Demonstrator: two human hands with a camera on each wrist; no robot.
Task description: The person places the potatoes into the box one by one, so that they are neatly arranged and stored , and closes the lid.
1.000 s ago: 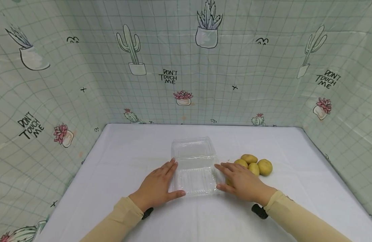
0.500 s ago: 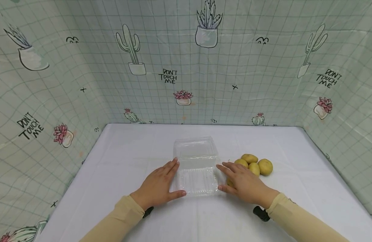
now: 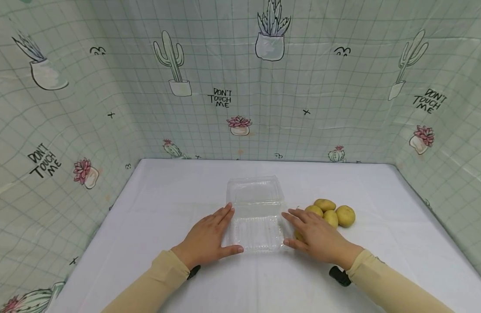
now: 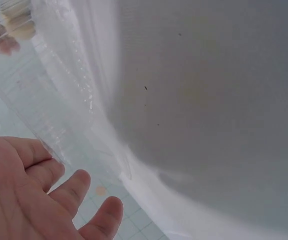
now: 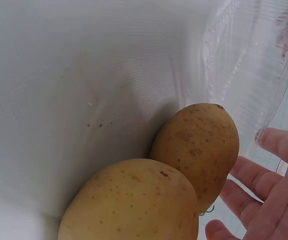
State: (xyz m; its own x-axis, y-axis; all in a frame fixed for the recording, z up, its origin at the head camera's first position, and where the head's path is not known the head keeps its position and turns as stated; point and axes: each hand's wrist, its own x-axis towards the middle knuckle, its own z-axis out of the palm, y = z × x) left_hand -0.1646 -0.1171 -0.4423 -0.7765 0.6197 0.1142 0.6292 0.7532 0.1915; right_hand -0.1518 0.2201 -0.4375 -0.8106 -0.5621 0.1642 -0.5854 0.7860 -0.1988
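Note:
A clear plastic clamshell box (image 3: 257,232) lies unfolded on the white table, its lid (image 3: 255,190) laid back away from me. My left hand (image 3: 207,238) rests along the box's left side with fingers straight, thumb by the near corner. On the opposite side, my right hand (image 3: 320,238) has its fingertips at the right edge, fingers spread and loosely bent. Several potatoes (image 3: 345,216) sit just beyond and partly beneath the right hand in the head view. In the right wrist view, two potatoes (image 5: 199,145) lie between that hand's palm side and the camera, close to the box wall.
A white cloth (image 3: 166,187) covers the table. Grid-patterned curtains (image 3: 209,56) with cactus drawings enclose its back and both sides. Black wrist camera mounts (image 3: 339,275) sit under the forearms. The potatoes are grouped to the right of the box.
The box has slid slightly to the right, and both hands have shifted a little the same way alongside it. The potatoes stay in place, apart from a small shift of the head view.

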